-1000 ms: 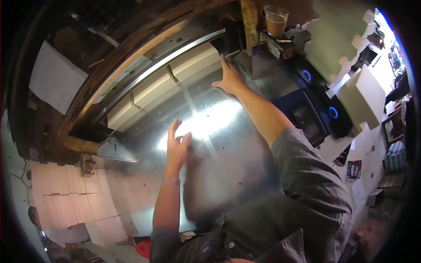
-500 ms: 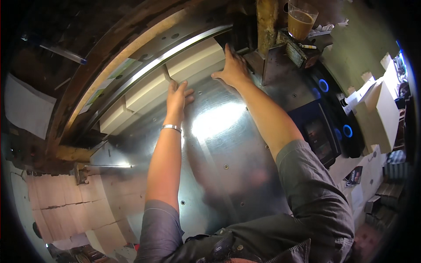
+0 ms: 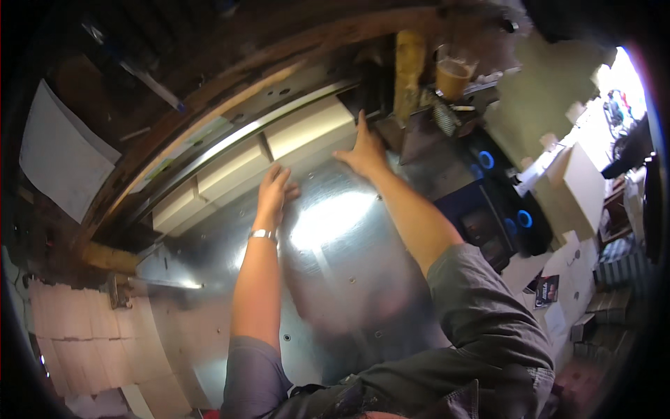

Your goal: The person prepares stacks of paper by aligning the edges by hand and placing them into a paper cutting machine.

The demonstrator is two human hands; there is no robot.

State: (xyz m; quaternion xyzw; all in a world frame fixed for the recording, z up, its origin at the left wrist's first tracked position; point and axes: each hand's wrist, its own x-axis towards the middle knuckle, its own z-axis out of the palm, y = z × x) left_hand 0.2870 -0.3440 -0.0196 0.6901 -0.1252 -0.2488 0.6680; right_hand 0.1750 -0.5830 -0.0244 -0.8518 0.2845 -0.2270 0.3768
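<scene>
Lowered left hand [image 3: 273, 192] joins right hand [image 3: 364, 150] at 3 stacks [image 3: 307, 126].

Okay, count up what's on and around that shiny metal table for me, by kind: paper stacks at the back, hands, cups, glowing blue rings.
Cream paper stacks along the back of the metal table: 3
Hands, left hand and right hand, both flat by the stacks: 2
Clear cup of tan drink: 1
Glowing blue rings on the dark machine: 3
Total: 9
</scene>
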